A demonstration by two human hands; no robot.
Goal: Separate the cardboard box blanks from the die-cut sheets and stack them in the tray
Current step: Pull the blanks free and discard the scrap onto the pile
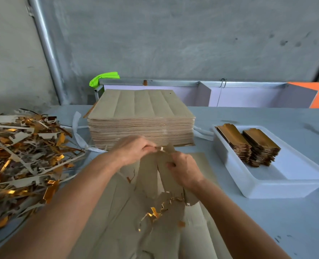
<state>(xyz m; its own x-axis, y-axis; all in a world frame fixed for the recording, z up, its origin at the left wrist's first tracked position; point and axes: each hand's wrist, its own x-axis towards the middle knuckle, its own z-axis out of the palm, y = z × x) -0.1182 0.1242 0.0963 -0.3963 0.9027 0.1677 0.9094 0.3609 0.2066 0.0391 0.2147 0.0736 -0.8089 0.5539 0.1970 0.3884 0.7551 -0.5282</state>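
- Cardboard, grey-brown, makes up the die-cut sheet (151,176) lifted between both hands at the near middle of the surface (267,212), its lower part torn and showing gold foil scraps.
- Left hand (134,152) pinches a thin waste strip (161,148) at the sheet's top edge, fingers curled tight around it.
- Right hand (184,171) grips the box blanks of the same sheet just beside it, thumb pressed on the front, fingers curled behind.
- More flat sheets (155,230) lie under the forearms, reaching the near edge.
- Beyond the hands stands a tall stack of uncut sheets (141,118), close to them.
- At the right, a white tray (285,187) holds two piles of gold-faced blanks (248,143) at its far end; its near half is bare.
- Open surface lies between the right hand and the tray.
- Left of the hands, a heap of gold and grey offcuts (20,156) spreads to the surface's left edge.
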